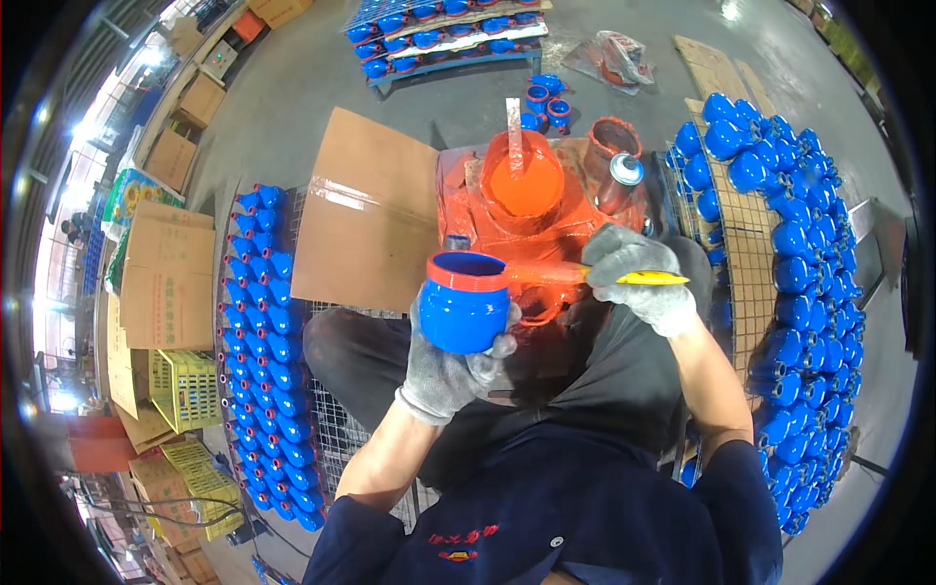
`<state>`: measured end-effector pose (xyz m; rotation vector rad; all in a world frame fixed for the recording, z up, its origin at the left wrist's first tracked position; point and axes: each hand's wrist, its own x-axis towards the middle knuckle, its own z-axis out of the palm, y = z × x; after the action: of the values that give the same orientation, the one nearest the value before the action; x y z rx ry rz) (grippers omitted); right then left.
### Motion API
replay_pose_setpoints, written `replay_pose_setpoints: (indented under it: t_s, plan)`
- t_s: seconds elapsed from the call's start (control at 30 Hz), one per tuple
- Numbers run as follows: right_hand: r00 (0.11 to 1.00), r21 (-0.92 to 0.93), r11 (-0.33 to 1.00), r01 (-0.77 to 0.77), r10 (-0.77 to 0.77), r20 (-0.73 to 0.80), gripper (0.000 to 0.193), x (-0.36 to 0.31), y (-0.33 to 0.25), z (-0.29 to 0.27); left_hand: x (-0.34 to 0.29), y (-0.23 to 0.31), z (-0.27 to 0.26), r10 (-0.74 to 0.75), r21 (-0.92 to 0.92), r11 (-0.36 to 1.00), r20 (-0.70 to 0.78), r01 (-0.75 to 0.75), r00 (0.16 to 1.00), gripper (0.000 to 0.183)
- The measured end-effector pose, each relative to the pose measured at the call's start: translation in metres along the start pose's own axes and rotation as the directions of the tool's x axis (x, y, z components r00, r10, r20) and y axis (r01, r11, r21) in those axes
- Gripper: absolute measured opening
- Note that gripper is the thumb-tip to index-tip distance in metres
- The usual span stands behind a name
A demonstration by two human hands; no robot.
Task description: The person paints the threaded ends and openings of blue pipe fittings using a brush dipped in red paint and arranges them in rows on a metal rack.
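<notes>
My left hand (439, 370), in a grey glove, grips a glossy blue pot-shaped casting (463, 320) from below and the sides. Its open mouth faces up, ringed by an orange-red painted rim. In my right hand (639, 273), also gloved, is a paintbrush (551, 274) with a yellow handle and an orange-coated front part. The brush points left, its tip at the right side of the rim; whether it touches I cannot tell. Just beyond stands a paint-caked tub (525, 190) of orange paint with a flat stick (514, 127) upright in it.
A spray can (624, 174) and a paint-smeared tin (613, 136) stand beside the tub. A cardboard sheet (369, 210) leans at its left. Rows of blue castings flank me, on a left rack (268, 361) and a right rack (795, 322). A loaded pallet stack (448, 44) stands farther off.
</notes>
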<state>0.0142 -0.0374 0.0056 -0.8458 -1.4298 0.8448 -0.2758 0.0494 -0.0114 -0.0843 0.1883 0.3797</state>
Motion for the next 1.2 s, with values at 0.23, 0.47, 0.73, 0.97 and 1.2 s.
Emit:
replay_pose_setpoints:
  t_s: [0.23, 0.47, 0.73, 0.97, 1.2]
  plan:
    - [0.999, 0.118, 0.993, 0.021, -0.017, -0.031, 0.019, 0.0, 0.012, -0.002, -0.005, -0.007, 0.0, -0.034, -0.125, 0.991, 0.099, 0.046, 0.995, 0.081]
    - [0.965, 0.343, 0.918, 0.198, -0.121, -0.232, 0.021, 0.032, -0.052, -0.005, -0.013, -0.02, -0.004, 0.577, 0.915, 0.383, -0.127, -0.13, 0.807, 0.061]
    - [0.922, -0.45, 0.818, -0.358, 0.385, -0.034, 0.029, 0.081, -0.09, 0.01, -0.006, -0.036, -0.007, 0.373, 0.692, -0.681, 0.609, -0.239, 0.7, 0.067]
    - [0.966, -0.76, 0.641, 0.107, 0.113, 0.232, 0.025, 0.065, -0.077, 0.013, -0.01, -0.037, -0.011, 0.356, 0.641, -0.753, 0.588, -0.15, 0.726, 0.071]
    - [0.985, -0.523, 0.851, -0.049, 0.128, 0.116, 0.012, 0.063, -0.099, 0.04, -0.013, -0.052, -0.013, 0.613, 0.97, 0.142, 0.071, -0.199, 0.787, 0.059]
